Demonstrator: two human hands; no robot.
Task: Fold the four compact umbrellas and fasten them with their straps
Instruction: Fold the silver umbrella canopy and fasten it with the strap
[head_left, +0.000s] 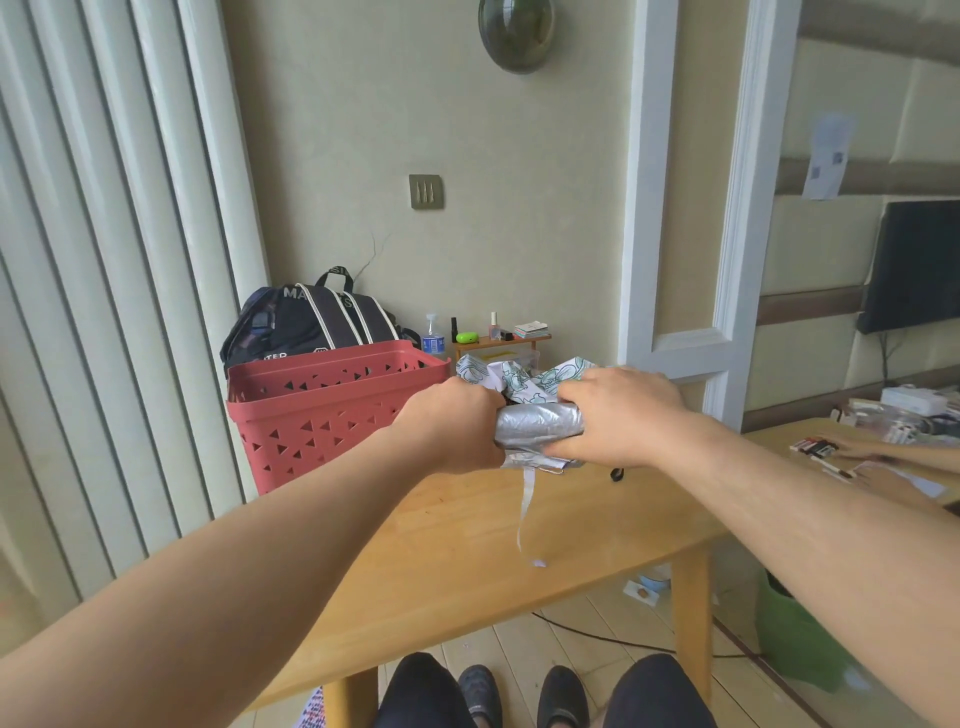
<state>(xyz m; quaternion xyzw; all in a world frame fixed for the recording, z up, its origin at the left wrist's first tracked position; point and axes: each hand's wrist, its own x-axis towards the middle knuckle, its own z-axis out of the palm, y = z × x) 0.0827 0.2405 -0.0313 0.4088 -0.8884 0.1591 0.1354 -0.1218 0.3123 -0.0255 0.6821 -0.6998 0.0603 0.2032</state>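
Above the wooden table (467, 545), left hand (457, 426) and right hand (618, 415) clamp a silver-lined umbrella (540, 423) (soft, slippery fabric, likely best gripped around the bundle), its strap (525, 512) dangling loose.

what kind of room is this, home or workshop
Most likely a lived-in home room, not a workshop: a wall-mounted TV, a backpack by the wall, and a small shelf of bottles behind the wooden table.
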